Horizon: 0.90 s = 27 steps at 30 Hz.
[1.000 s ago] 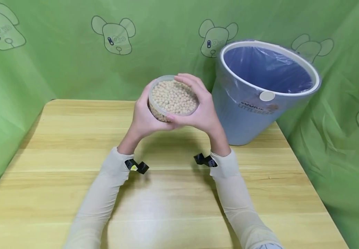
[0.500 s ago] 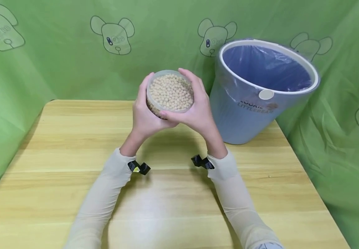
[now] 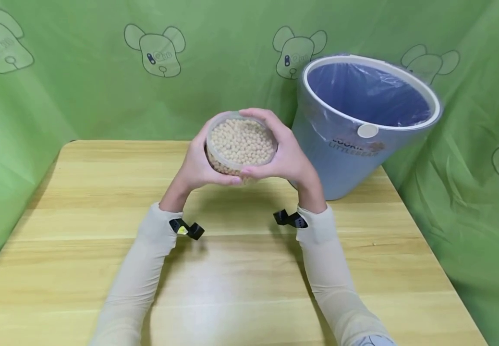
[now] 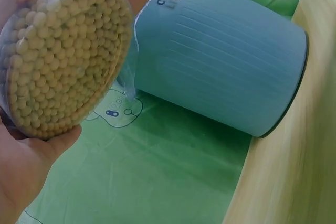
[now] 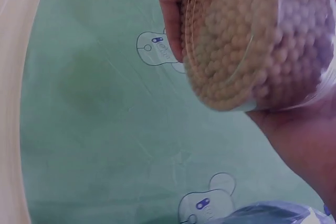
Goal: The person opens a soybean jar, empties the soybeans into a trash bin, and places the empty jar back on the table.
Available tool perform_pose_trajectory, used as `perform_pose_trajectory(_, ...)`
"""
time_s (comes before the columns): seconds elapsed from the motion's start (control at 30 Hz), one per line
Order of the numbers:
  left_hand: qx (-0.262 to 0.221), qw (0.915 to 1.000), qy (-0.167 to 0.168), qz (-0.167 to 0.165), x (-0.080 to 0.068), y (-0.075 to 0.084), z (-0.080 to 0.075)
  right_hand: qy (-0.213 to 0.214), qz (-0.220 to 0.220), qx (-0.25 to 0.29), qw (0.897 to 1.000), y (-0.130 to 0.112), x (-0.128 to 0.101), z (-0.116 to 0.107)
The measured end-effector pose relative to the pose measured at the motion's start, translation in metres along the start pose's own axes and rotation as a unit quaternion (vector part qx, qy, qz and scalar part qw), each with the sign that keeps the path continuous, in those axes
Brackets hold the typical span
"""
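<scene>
A clear round plastic tub of pale beans (image 3: 240, 143) is held up above the wooden table (image 3: 80, 192), with both hands wrapped round it. My left hand (image 3: 197, 166) grips its left side and base; my right hand (image 3: 286, 156) grips its right side, fingers over the far rim. The left wrist view shows the tub's bean-packed bottom (image 4: 65, 59) resting in the left palm (image 4: 21, 166). The right wrist view shows the tub (image 5: 252, 40) in the right hand (image 5: 299, 135), blurred.
A blue-grey bin (image 3: 361, 125) with a purple-blue liner stands on the table's back right corner, close to my right hand; it also appears in the left wrist view as the bin (image 4: 220, 61). Green bear-print cloth (image 3: 80, 86) surrounds the table on three sides.
The tub and both hands rose slightly, then came back down and a little to the right, towards the bin. The grip stays the same.
</scene>
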<state>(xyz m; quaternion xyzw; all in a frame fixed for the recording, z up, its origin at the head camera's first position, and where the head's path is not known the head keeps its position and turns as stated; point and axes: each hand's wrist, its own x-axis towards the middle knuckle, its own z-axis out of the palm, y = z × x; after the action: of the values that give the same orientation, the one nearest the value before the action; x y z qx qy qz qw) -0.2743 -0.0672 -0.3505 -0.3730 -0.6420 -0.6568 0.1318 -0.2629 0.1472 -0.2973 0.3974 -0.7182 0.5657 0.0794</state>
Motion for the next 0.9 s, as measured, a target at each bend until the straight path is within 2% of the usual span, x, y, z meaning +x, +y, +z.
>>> perform_pose_trajectory(0.2, -0.033, 0.9989, -0.029, -0.016, -0.001, -0.004, 0.0, -0.046, -0.035, 0.038, 0.998, 0.013, 0.002, -0.012)
perform_pose_trajectory(0.27, -0.035, 0.999, -0.022, -0.018, -0.001, -0.004, 0.002, -0.05, -0.032, 0.051, 0.997, 0.015, 0.002, -0.015)
perform_pose_trajectory(0.33, -0.03, 0.9993, 0.001, -0.021, -0.001, -0.002, 0.005, -0.04, -0.023, 0.059, 0.997, 0.013, 0.002, -0.016)
perform_pose_trajectory(0.43, 0.028, 0.9976, 0.058, -0.025, -0.002, 0.001, 0.012, -0.006, 0.008, 0.031, 0.999, 0.006, 0.0, -0.012)
perform_pose_trajectory(0.5, 0.087, 0.9919, 0.089, -0.029, -0.003, 0.003, 0.017, 0.018, 0.037, -0.012, 0.999, 0.0, -0.002, -0.006)
perform_pose_trajectory(0.6, 0.139, 0.984, 0.106, -0.034, -0.003, 0.002, 0.021, 0.044, 0.068, -0.084, 0.993, -0.006, -0.001, 0.004)
perform_pose_trajectory(0.73, 0.108, 0.9895, 0.09, -0.032, -0.002, -0.001, 0.02, 0.059, 0.064, -0.131, 0.988, -0.009, 0.001, 0.01)
perform_pose_trajectory(0.9, 0.056, 0.9964, 0.056, -0.029, -0.002, -0.006, 0.016, 0.036, 0.055, -0.101, 0.993, -0.008, 0.001, 0.004)
